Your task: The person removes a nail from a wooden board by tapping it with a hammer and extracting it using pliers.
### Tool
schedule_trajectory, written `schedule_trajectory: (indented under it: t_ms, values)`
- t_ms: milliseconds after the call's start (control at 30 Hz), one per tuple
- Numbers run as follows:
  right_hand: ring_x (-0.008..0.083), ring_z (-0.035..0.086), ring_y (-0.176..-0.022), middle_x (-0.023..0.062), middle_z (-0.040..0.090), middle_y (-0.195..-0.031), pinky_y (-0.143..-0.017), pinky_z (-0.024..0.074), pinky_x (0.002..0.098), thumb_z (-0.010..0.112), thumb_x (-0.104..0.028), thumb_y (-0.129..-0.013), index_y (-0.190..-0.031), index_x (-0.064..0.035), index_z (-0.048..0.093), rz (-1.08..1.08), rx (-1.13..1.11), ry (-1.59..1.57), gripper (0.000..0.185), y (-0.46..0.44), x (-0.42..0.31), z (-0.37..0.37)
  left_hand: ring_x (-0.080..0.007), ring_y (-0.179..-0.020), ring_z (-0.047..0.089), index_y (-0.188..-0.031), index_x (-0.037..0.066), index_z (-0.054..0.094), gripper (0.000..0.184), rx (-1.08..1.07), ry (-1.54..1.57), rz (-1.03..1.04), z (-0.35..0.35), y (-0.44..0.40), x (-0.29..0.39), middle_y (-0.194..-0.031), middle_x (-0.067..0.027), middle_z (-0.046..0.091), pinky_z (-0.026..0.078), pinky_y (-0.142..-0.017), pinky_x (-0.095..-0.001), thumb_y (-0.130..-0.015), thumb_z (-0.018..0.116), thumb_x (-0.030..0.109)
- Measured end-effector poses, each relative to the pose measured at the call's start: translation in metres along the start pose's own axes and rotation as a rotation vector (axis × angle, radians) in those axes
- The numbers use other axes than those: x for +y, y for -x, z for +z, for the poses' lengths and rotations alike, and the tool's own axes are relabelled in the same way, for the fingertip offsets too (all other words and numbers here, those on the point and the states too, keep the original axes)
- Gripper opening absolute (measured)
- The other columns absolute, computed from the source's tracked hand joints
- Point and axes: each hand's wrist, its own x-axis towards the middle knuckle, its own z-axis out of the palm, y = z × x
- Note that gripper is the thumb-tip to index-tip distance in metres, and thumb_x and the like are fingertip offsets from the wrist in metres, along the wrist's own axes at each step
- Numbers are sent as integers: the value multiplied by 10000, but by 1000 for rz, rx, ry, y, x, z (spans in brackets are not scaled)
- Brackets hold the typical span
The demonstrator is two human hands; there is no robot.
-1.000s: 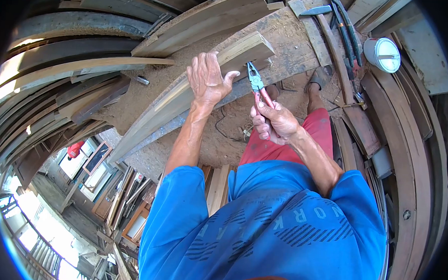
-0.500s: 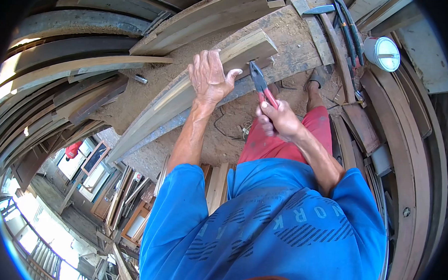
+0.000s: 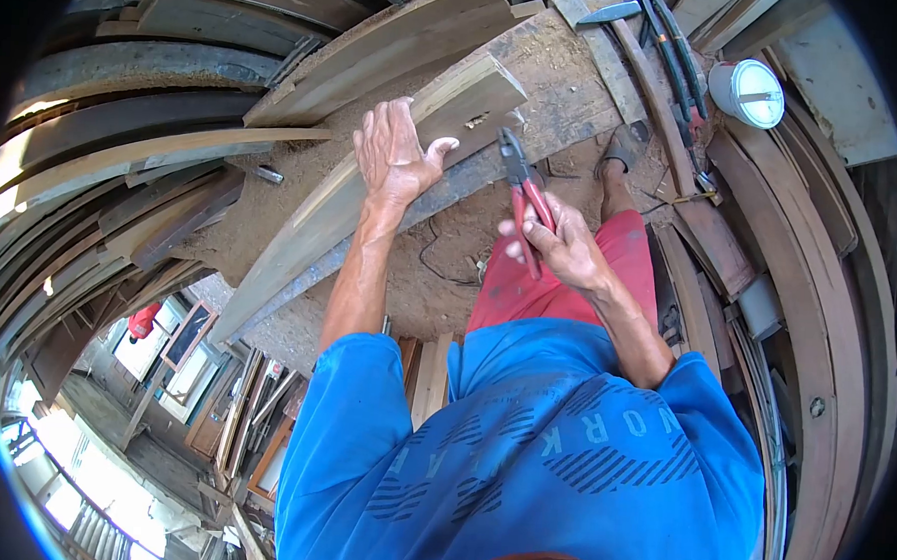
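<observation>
A thick wooden plank [image 3: 477, 96] stands on edge across the bench, with a rough, chipped patch on its near face close to the end. Over its upper edge lies my left hand [image 3: 398, 158], fingers on the far side and thumb stretched along the near face. My right hand [image 3: 562, 243] grips a pair of pliers [image 3: 518, 173] by the red handles. Their dark jaws point up toward the plank's end and stand a little apart from its face. Whether the jaws hold anything is too small to tell.
Beyond the plank is a dusty workbench [image 3: 568, 75]. A hammer [image 3: 610, 13] and a long-handled cutting tool [image 3: 669, 54] lie at the far right, near a white bucket [image 3: 745, 93]. Stacked curved boards [image 3: 157, 67] crowd the left, and more timber [image 3: 817, 326] stands right.
The pliers have come away from the plank's face and turned slightly, with the right hand's fingers shifting on the handles. My left hand stays on the plank. The whole view has shifted a little.
</observation>
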Motion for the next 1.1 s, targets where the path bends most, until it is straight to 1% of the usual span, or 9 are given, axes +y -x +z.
schedule_trajectory:
  t_ms: [33, 133, 333, 533, 633, 733, 833, 1033, 1100]
  values:
    - [216, 782, -933, 155, 716, -1188, -740, 647, 352, 496, -95, -1111, -1221, -34, 530, 27, -16, -204, 130, 0, -1, 5, -372, -1115, 619, -1276, 37, 580, 818, -5, 3, -5, 0, 1, 1, -1171, -159, 660, 486, -909, -504, -660, 971, 406]
    - [238, 790, -984, 187, 712, -1255, -751, 674, 381, 569, -132, -1101, -1276, -73, 555, 95, -73, -240, 185, -2, -7, 10, -364, -1120, 610, -1268, 43, 584, 797, -12, 19, -21, -3, 0, 4, -1163, -153, 649, 467, -918, -501, -667, 968, 398]
    - [253, 793, -991, 173, 741, -1201, -745, 676, 387, 598, -199, -1100, -1275, -103, 561, 154, -92, -283, 203, -14, -11, 9, -357, -1123, 596, -1263, 44, 587, 780, -14, 10, -31, -1, 3, 3, -1155, -149, 631, 447, -921, -499, -679, 962, 399]
    - [198, 749, -800, 117, 724, -1048, -669, 649, 357, 543, -260, -1139, -1237, -114, 553, 315, -38, -373, 176, -20, -21, 12, -375, -1086, 600, -1266, 25, 574, 806, 7, 8, -22, -1, 4, 5, -1133, -159, 631, 461, -891, -509, -674, 963, 408]
    - [162, 665, -673, 64, 669, -900, -593, 603, 331, 543, -310, -1143, -1193, -91, 561, 269, -166, -581, 225, -28, -9, 7, -376, -1075, 599, -1262, 22, 577, 803, 19, 2, -20, -2, 5, 7, -1128, -160, 630, 459, -883, -510, -673, 962, 410]
    - [128, 578, -603, 20, 595, -794, -517, 529, 305, 547, -361, -1141, -1115, -66, 579, 393, -220, -522, 298, -34, -10, 5, -377, -1068, 600, -1257, 21, 580, 801, 28, 0, -15, -2, 7, 8, -1125, -162, 630, 458, -877, -510, -669, 960, 409]
    - [102, 534, -583, -9, 539, -739, -483, 475, 287, 536, -386, -1144, -1060, -50, 592, 385, -236, -481, 351, -35, -4, 3, -377, -1060, 600, -1252, 22, 583, 795, 51, -2, -10, -2, 7, 10, -1119, -164, 629, 456, -871, -510, -665, 960, 404]
    - [98, 502, -563, -27, 517, -734, -495, 474, 285, 569, -403, -1126, -1044, -63, 609, 426, -276, -680, 352, -25, -6, 9, -376, -1048, 599, -1248, 24, 590, 793, 51, -28, -24, -2, 15, 14, -1106, -162, 626, 452, -859, -509, -660, 960, 408]
    - [95, 512, -550, -26, 523, -722, -475, 461, 284, 555, -408, -1133, -1020, -62, 604, 418, -239, -626, 368, -24, -6, 10, -376, -1046, 598, -1252, 26, 593, 793, 45, -21, -24, -1, 15, 13, -1104, -161, 625, 454, -856, -511, -667, 954, 422]
